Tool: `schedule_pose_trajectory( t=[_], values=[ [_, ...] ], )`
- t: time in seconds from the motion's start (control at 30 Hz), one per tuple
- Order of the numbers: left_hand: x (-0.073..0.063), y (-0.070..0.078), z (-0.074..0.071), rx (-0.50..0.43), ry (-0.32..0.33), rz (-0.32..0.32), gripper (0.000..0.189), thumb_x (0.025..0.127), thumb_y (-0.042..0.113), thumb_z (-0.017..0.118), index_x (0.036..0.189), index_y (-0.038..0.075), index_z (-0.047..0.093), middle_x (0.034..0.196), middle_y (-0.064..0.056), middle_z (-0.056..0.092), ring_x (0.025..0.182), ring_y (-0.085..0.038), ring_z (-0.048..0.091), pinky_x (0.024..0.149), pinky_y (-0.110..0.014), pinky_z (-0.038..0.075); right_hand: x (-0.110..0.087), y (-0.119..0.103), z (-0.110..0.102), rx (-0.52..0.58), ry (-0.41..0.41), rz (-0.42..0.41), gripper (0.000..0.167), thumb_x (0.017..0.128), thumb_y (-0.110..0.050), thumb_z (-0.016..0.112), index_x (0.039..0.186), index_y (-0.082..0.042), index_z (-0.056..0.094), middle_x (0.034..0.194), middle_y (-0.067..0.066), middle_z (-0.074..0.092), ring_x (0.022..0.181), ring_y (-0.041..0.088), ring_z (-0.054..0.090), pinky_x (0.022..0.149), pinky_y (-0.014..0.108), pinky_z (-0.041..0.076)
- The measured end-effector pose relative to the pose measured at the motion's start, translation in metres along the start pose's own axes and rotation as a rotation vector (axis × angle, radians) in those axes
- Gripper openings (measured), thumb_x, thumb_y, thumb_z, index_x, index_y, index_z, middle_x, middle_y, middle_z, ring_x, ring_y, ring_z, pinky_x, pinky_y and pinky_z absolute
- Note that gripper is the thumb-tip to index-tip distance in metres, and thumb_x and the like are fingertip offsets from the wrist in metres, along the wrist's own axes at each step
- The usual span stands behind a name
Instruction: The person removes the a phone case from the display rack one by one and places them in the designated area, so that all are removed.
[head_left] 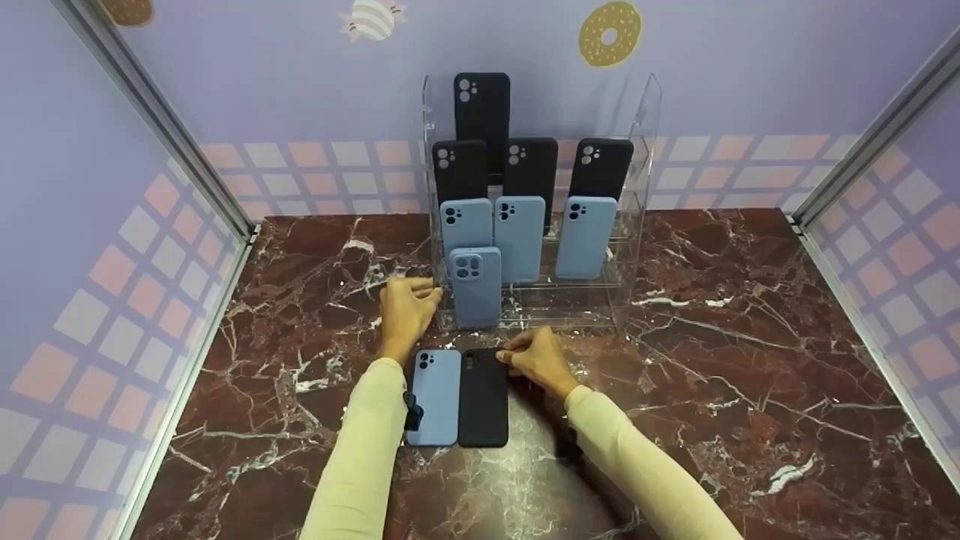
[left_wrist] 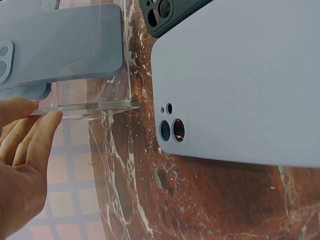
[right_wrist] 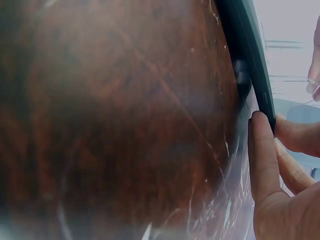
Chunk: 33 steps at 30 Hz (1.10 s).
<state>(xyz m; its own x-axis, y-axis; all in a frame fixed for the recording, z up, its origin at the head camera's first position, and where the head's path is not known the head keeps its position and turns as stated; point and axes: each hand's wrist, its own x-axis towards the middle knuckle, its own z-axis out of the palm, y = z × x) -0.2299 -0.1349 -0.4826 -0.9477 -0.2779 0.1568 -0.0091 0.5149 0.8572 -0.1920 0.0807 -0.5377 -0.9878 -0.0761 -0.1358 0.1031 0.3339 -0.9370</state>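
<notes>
Lilac back wall (head_left: pixel 262 82) across top of frame, gold doughnut print (head_left: pixel 610 55) upper right of centre, striped candy print (head_left: pixel 373 19) upper left of centre; pink and whitish squares (head_left: pixel 308 155) along its base; left wall (head_left: pixel 60 165) and right wall (head_left: pixel 911 161) same pattern; grey metal strips (head_left: pixel 154 112) at both corners; glossy red-brown marbled counter (head_left: pixel 750 360), white veins, middle to bottom, glare (head_left: pixel 517 480) bottom centre

A dark red tabletop (head_left: pixel 720 427) with white marbled veins bears a clear stand (head_left: pixel 570 298) towards the back. In front of it, a blue phone case (head_left: pixel 437 401) and a black phone case (head_left: pixel 484 405) lie side by side. The stand's lowest step holds one blue case (head_left: pixel 478 296), the next three light blue cases (head_left: pixel 520 244), then three black cases (head_left: pixel 601 171), and the top a single black case (head_left: pixel 484 114).
</notes>
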Motion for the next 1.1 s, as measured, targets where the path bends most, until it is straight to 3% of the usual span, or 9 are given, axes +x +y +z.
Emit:
schedule_pose_trajectory(
  t=[0.2,0.4,0.63,0.77,0.93,1.1],
  values=[
    [-0.001,0.000,0.000,-0.014,0.005,0.005,0.019,0.084,0.003,0.078,0.103,-0.003,0.078,0.099,-0.017,0.076,0.090,-0.026,0.076,0.080,-0.036,0.061,0.000,-0.003,0.004,-0.028,0.008,-0.007,0.014,0.078,0.000,0.085,0.085,0.006,0.075,0.077,0.014,0.074,0.059,0.023,0.072,0.054,0.030,0.061],
    [-0.001,0.000,0.000,-0.007,0.009,0.013,0.019,0.084,0.003,0.079,0.102,-0.002,0.079,0.098,-0.017,0.076,0.089,-0.025,0.076,0.080,-0.036,0.061,0.001,-0.006,0.009,-0.132,0.024,-0.031,0.014,0.076,-0.006,0.088,0.083,0.002,0.078,0.076,0.010,0.074,0.060,0.019,0.072,0.055,0.027,0.060],
    [0.000,0.000,0.000,-0.017,0.006,0.022,0.018,0.084,0.002,0.078,0.102,-0.003,0.079,0.098,-0.018,0.076,0.089,-0.026,0.076,0.079,-0.035,0.061,0.003,-0.008,0.012,-0.062,0.001,-0.014,0.015,0.076,-0.001,0.086,0.085,0.006,0.076,0.075,0.014,0.074,0.060,0.022,0.072,0.055,0.028,0.061],
    [0.000,0.000,0.000,-0.005,0.007,0.020,0.018,0.084,0.002,0.079,0.102,-0.002,0.079,0.098,-0.017,0.076,0.089,-0.026,0.076,0.080,-0.035,0.061,0.004,-0.006,0.012,-0.054,-0.011,-0.044,0.015,0.076,0.000,0.086,0.085,0.007,0.076,0.076,0.015,0.074,0.058,0.022,0.072,0.053,0.030,0.060],
    [0.000,-0.001,0.000,-0.002,0.004,0.014,0.019,0.084,0.003,0.079,0.102,-0.002,0.079,0.098,-0.017,0.076,0.089,-0.026,0.076,0.080,-0.036,0.061,0.005,-0.005,0.009,-0.133,0.001,-0.084,0.014,0.077,-0.006,0.088,0.082,0.001,0.078,0.072,0.011,0.075,0.053,0.016,0.070,0.051,0.027,0.059],
    [0.000,0.000,0.000,0.003,-0.005,-0.005,0.019,0.085,0.006,0.079,0.103,0.000,0.079,0.099,-0.015,0.076,0.090,-0.024,0.076,0.082,-0.036,0.061,0.005,-0.006,0.003,-0.143,0.003,-0.109,0.013,0.077,-0.007,0.088,0.082,0.000,0.078,0.072,0.009,0.075,0.055,0.012,0.069,0.053,0.025,0.059]
  ],
)
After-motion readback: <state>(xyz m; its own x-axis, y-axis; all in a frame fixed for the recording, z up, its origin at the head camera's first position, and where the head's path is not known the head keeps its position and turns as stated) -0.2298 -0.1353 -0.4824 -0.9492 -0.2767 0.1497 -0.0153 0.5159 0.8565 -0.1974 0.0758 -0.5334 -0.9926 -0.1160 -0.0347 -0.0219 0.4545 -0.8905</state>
